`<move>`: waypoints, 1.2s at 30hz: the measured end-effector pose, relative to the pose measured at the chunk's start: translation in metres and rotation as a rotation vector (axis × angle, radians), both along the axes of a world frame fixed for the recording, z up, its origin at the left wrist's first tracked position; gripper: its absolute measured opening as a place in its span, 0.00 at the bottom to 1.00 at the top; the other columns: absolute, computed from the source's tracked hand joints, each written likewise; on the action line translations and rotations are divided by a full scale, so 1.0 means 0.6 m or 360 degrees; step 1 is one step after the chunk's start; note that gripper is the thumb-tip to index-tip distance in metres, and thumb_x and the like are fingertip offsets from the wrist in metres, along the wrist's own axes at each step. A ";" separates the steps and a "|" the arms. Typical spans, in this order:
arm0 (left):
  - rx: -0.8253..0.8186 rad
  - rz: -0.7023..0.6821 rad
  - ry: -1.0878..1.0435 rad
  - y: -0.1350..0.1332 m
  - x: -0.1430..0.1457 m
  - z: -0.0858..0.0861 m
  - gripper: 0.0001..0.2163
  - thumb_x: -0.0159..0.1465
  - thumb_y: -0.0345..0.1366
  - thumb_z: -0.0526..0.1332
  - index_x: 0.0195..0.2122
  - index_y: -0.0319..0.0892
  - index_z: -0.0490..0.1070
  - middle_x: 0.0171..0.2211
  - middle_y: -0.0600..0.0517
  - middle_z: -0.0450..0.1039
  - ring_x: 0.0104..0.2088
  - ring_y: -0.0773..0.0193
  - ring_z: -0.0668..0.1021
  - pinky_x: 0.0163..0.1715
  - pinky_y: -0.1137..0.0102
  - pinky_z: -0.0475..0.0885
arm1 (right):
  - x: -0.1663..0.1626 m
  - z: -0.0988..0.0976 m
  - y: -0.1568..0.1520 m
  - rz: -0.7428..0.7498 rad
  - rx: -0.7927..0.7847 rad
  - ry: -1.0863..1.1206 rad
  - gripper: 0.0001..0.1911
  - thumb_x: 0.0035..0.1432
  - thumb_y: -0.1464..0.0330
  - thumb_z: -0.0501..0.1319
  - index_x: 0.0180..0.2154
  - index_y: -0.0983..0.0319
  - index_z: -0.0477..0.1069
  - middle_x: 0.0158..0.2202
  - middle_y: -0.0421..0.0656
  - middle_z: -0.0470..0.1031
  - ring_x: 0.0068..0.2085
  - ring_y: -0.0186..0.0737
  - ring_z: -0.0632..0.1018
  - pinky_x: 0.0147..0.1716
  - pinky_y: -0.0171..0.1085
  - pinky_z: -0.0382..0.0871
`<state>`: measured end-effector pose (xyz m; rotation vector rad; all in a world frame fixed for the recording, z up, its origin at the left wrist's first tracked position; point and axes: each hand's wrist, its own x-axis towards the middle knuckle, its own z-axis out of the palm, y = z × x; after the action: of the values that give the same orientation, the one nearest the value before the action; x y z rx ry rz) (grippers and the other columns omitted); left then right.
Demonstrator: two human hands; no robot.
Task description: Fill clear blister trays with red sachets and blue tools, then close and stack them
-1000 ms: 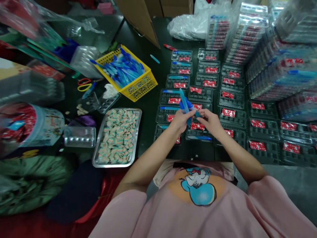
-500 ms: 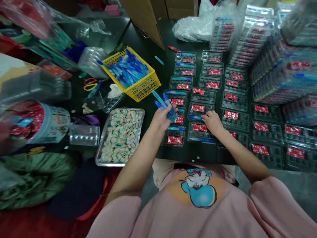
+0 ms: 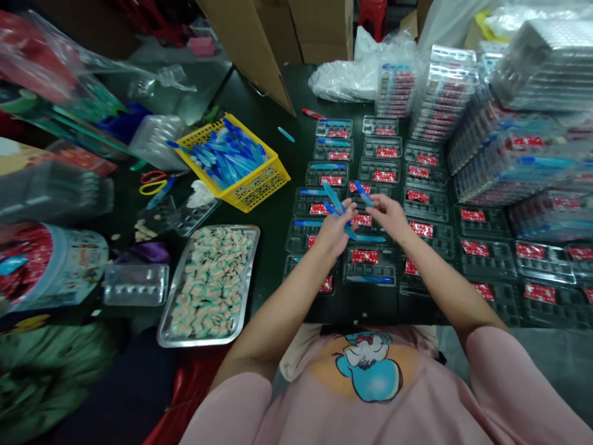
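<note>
My left hand [image 3: 334,232] is closed around a small bunch of blue plastic sticks [image 3: 334,199] that fan up and away from it. My right hand [image 3: 388,213] pinches one blue stick [image 3: 363,193] just right of that bunch. Both hands hover over rows of clear plastic trays [image 3: 370,267] laid out on the dark table, each with a red packet [image 3: 364,256]; several of them also hold a blue stick. A yellow basket [image 3: 257,183] full of blue sticks stands to the left.
A metal tray of striped pastel pieces [image 3: 210,282] lies at the left front. Tall stacks of filled trays [image 3: 500,148] stand at the right and back. Scissors [image 3: 152,179], clear plastic boxes, a round tin [image 3: 50,266] and cardboard boxes [image 3: 259,37] crowd the left and far side.
My right hand has risen from a tray, where it laid down a stick, back to the bunch and taken one blue stick. My left hand has shifted right toward it.
</note>
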<state>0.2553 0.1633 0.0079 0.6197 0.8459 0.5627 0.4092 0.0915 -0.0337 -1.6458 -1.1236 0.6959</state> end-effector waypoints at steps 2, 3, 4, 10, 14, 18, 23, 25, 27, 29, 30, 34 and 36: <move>0.0050 0.0077 0.0061 0.029 -0.009 0.003 0.13 0.57 0.27 0.67 0.43 0.42 0.73 0.33 0.53 0.77 0.25 0.72 0.73 0.25 0.76 0.67 | 0.049 0.000 0.016 -0.0126 -0.0041 -0.0421 0.14 0.59 0.68 0.59 0.47 0.61 0.74 0.41 0.46 0.76 0.43 0.44 0.75 0.47 0.44 0.70; 0.0073 0.0101 0.0088 0.043 -0.014 0.004 0.12 0.57 0.27 0.67 0.43 0.42 0.73 0.29 0.55 0.74 0.22 0.74 0.70 0.23 0.77 0.65 | 0.068 -0.002 0.024 -0.0126 -0.0087 -0.0596 0.14 0.59 0.71 0.58 0.47 0.62 0.75 0.43 0.48 0.76 0.45 0.45 0.75 0.49 0.45 0.68; 0.0090 0.0112 0.0110 0.054 -0.019 0.004 0.11 0.57 0.28 0.67 0.42 0.41 0.73 0.26 0.57 0.71 0.20 0.74 0.67 0.21 0.78 0.62 | 0.081 -0.005 0.031 -0.0079 -0.0148 -0.0733 0.15 0.59 0.72 0.58 0.47 0.62 0.75 0.44 0.49 0.75 0.46 0.46 0.74 0.50 0.45 0.67; 0.0005 0.0140 0.0127 0.079 -0.025 -0.004 0.12 0.57 0.37 0.69 0.40 0.42 0.73 0.22 0.59 0.65 0.18 0.74 0.65 0.19 0.77 0.60 | 0.062 -0.037 0.051 0.0197 -0.0544 -0.1209 0.14 0.63 0.73 0.57 0.49 0.61 0.76 0.45 0.51 0.76 0.47 0.50 0.71 0.46 0.45 0.65; -0.0105 0.0128 0.0155 0.073 -0.018 -0.012 0.10 0.58 0.34 0.66 0.41 0.41 0.72 0.22 0.58 0.67 0.19 0.73 0.68 0.20 0.76 0.62 | 0.044 -0.045 0.045 0.0207 -0.0654 -0.1345 0.12 0.64 0.70 0.57 0.46 0.60 0.76 0.47 0.52 0.74 0.50 0.53 0.68 0.45 0.47 0.62; -0.0042 -0.0049 0.0215 0.068 -0.001 -0.020 0.11 0.55 0.31 0.66 0.41 0.39 0.74 0.22 0.55 0.70 0.21 0.71 0.70 0.22 0.75 0.64 | 0.050 -0.043 0.055 0.0130 -0.0555 -0.1297 0.13 0.67 0.66 0.55 0.45 0.61 0.76 0.46 0.50 0.75 0.48 0.50 0.69 0.45 0.46 0.63; 0.0270 0.0059 0.0367 0.093 0.051 -0.032 0.08 0.54 0.33 0.69 0.35 0.38 0.75 0.30 0.50 0.76 0.28 0.69 0.75 0.27 0.75 0.65 | 0.059 -0.041 0.106 0.0235 -0.0438 -0.1333 0.18 0.67 0.72 0.52 0.54 0.62 0.72 0.54 0.50 0.73 0.50 0.47 0.70 0.48 0.44 0.64; 0.0306 0.0128 0.0397 0.109 0.074 -0.039 0.08 0.54 0.33 0.70 0.33 0.38 0.75 0.29 0.51 0.75 0.29 0.69 0.75 0.27 0.75 0.64 | 0.057 -0.041 0.125 0.0341 -0.0507 -0.1389 0.18 0.67 0.71 0.52 0.55 0.61 0.71 0.57 0.50 0.71 0.52 0.48 0.69 0.47 0.45 0.65; 0.0286 0.0111 0.0398 0.122 0.091 -0.047 0.08 0.53 0.34 0.70 0.31 0.38 0.74 0.27 0.52 0.74 0.27 0.69 0.74 0.26 0.74 0.63 | 0.052 -0.041 0.135 0.0399 -0.0623 -0.1451 0.16 0.67 0.68 0.53 0.52 0.62 0.74 0.55 0.52 0.73 0.52 0.50 0.70 0.47 0.47 0.65; 0.0252 0.0058 0.0392 0.129 0.103 -0.056 0.08 0.53 0.34 0.70 0.30 0.37 0.74 0.26 0.51 0.74 0.26 0.68 0.74 0.26 0.74 0.63 | 0.047 -0.040 0.136 0.0377 -0.0704 -0.1511 0.16 0.68 0.66 0.52 0.48 0.63 0.76 0.51 0.54 0.74 0.51 0.52 0.70 0.47 0.49 0.64; 0.0235 0.0034 0.0391 0.131 0.107 -0.061 0.08 0.53 0.34 0.70 0.30 0.37 0.73 0.25 0.51 0.73 0.26 0.68 0.74 0.27 0.74 0.64 | 0.045 -0.039 0.134 0.0352 -0.0724 -0.1532 0.17 0.68 0.65 0.52 0.46 0.64 0.77 0.49 0.55 0.75 0.51 0.53 0.70 0.47 0.49 0.63; 0.0218 -0.0021 0.0400 0.130 0.111 -0.074 0.09 0.53 0.35 0.70 0.30 0.37 0.73 0.24 0.51 0.73 0.24 0.69 0.74 0.27 0.74 0.65 | 0.043 -0.028 0.127 0.0223 -0.0663 -0.1416 0.17 0.68 0.65 0.51 0.46 0.64 0.76 0.49 0.55 0.75 0.51 0.53 0.70 0.48 0.50 0.63; 0.0239 -0.0062 0.0401 0.126 0.110 -0.075 0.11 0.52 0.37 0.71 0.32 0.38 0.73 0.25 0.51 0.74 0.25 0.68 0.75 0.27 0.74 0.66 | 0.045 -0.021 0.126 0.0135 -0.0509 -0.1154 0.18 0.70 0.65 0.49 0.49 0.62 0.75 0.49 0.52 0.75 0.50 0.48 0.72 0.48 0.46 0.64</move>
<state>0.3215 0.2386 -0.0368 0.8550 1.0317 0.5227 0.4359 0.1673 -0.0464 -2.2242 -1.6570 0.3325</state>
